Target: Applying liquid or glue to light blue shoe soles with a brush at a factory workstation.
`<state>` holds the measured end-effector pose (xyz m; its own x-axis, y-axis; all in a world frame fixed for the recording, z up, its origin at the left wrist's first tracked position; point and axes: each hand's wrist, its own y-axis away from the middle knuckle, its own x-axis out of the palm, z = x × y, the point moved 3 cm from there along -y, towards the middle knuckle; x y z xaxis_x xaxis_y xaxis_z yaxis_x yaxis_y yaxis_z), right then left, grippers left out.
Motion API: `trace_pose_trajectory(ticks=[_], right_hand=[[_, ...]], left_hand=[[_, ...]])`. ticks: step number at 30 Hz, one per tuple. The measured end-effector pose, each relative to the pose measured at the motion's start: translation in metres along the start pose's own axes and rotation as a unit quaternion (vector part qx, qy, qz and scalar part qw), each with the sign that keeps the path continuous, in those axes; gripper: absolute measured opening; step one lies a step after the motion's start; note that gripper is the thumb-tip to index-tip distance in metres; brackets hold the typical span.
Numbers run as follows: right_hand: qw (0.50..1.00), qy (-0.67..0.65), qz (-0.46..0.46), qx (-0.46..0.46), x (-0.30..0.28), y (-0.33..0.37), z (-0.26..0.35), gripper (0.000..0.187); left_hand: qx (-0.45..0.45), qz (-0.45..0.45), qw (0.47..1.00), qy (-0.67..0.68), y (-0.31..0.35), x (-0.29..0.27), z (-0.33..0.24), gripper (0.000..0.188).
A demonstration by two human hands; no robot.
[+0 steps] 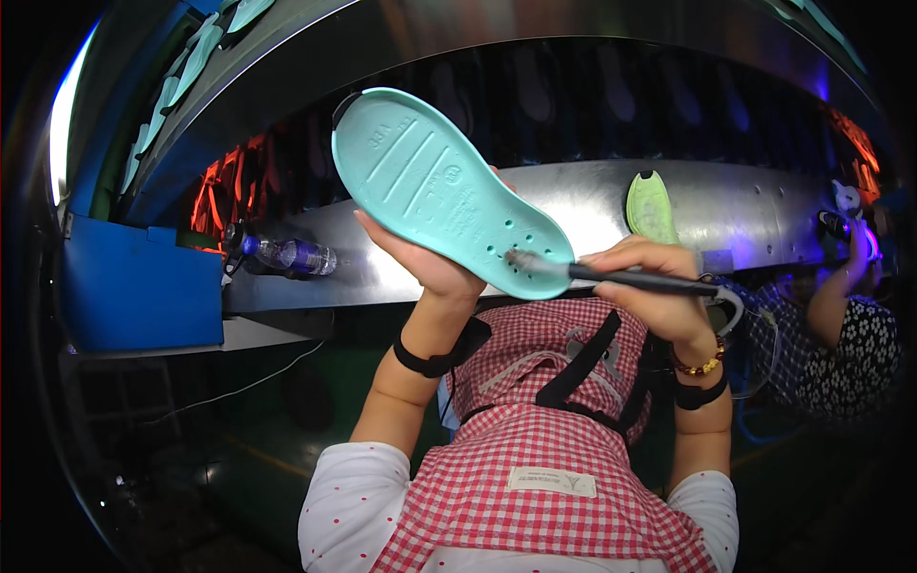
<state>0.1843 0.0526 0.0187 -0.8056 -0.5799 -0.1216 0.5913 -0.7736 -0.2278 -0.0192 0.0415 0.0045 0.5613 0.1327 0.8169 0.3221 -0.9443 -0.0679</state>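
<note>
Beneath the turquoise sole (432, 186), the left hand (435, 267) seems spread.

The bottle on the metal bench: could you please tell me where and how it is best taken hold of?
Probably around the middle of the bottle, from above: it lies on its side on the bench with its rounded body exposed, while its blue cap points left, close to a dark object.

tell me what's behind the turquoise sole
Behind the turquoise sole are the left hand, partly showing below its left edge, and the metal table. Most of that hand's fingers and the sole's own back are covered.
</note>
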Motion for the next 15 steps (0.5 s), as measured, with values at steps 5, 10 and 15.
trace_pose_trajectory(ticks=[5,10,15], right_hand=[[0.991,-0.098,0.091,-0.030,0.003,0.001,0.007,0.023],[0.897,-0.434,-0.021,0.078,0.023,0.005,-0.011,0.018],[0.974,-0.211,-0.015,0.085,0.047,0.017,0.010,0.019]], left_hand=[[0.005,0.124,0.992,0.005,-0.001,0.000,-0.011,0.088],[-0.095,-0.036,0.991,0.091,0.013,0.014,-0.016,0.089],[-0.211,0.106,0.972,0.011,0.044,-0.010,0.005,0.068]])
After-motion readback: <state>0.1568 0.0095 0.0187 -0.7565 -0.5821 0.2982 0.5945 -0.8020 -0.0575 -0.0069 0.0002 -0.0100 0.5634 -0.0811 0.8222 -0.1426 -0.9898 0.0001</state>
